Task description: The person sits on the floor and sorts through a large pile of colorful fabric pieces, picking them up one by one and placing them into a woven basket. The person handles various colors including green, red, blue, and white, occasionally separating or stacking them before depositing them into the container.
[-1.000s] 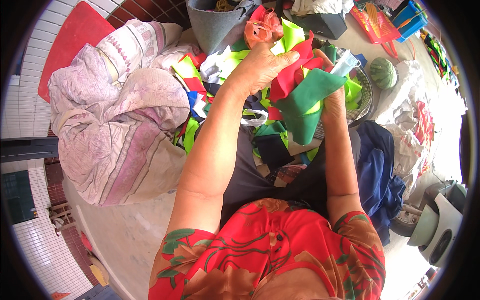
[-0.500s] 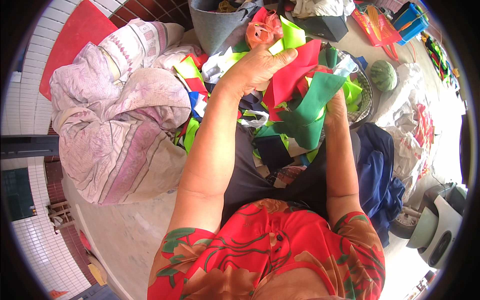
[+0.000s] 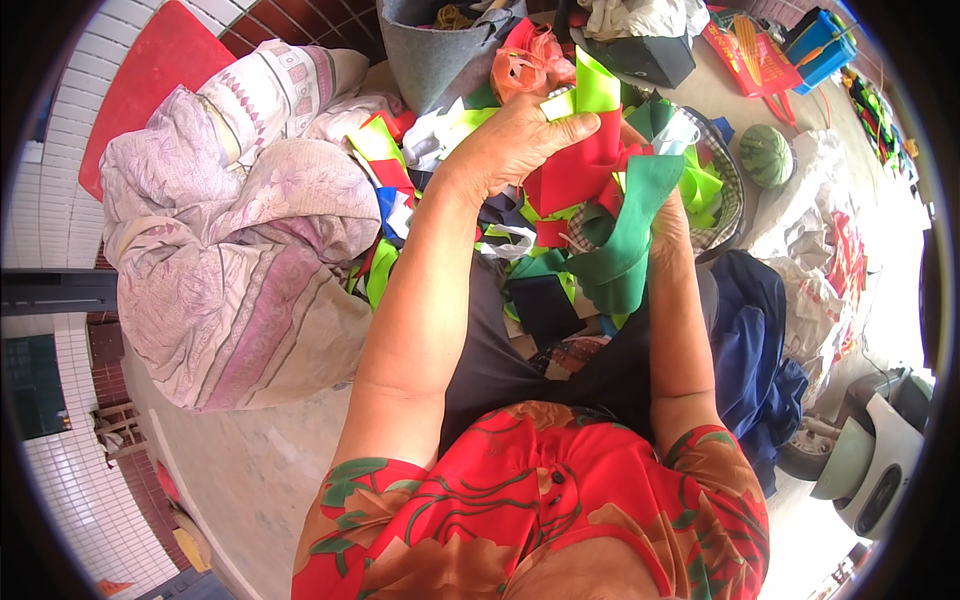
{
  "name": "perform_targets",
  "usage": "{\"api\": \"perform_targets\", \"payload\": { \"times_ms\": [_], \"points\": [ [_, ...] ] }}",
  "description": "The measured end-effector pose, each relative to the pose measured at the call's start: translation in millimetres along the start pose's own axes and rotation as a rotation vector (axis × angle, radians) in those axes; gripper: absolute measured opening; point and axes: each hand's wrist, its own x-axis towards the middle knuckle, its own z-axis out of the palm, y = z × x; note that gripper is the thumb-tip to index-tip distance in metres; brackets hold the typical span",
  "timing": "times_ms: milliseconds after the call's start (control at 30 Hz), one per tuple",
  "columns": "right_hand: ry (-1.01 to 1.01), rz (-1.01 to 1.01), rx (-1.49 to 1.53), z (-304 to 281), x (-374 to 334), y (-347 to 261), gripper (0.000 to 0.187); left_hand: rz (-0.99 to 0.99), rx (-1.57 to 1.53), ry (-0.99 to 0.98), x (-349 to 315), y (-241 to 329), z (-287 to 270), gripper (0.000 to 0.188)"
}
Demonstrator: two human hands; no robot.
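Observation:
Above a pile of colourful cloth scraps (image 3: 545,305), my left hand (image 3: 510,145) is closed, its thumb pressing on a red fabric strip (image 3: 580,170) and a neon yellow-green one (image 3: 597,80). My right hand (image 3: 670,218) is closed around a long dark green fabric strip (image 3: 632,230), which curls down toward my lap. Most of the right fingers are hidden behind the green and red cloth. A checked-lined basket (image 3: 722,170) holding more green and yellow-green scraps stands just behind and right of my right hand.
To the left lies a big bundle in patterned pinkish cloth (image 3: 250,260). A grey felt bin (image 3: 440,60) and an orange-red plastic bag (image 3: 530,65) stand beyond my left hand. At the right are a watermelon (image 3: 767,153), white plastic bags (image 3: 800,230) and dark blue cloth (image 3: 750,340).
The red strip has shifted down a little and the yellow-green strip stands up more. The green strip has turned and now hangs in a narrower curl. Both hands have moved only slightly.

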Motion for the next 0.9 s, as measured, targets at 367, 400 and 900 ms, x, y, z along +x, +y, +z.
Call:
{"api": "perform_targets", "payload": {
  "times_ms": [367, 400, 900],
  "points": [
    [0.141, -0.065, 0.115, -42, 2, 5, 0.037, 0.105, -0.053, 0.071, 12, -24, -12, 0.056],
    [0.126, -0.092, 0.093, -48, 2, 3, 0.036, 0.108, -0.021, 0.097, 12, -29, -15, 0.056],
    [0.209, -0.267, 0.319, -66, 8, -18, 0.044, 0.109, 0.734, 0.572, 15, -29, -25, 0.039]
  ]
}}
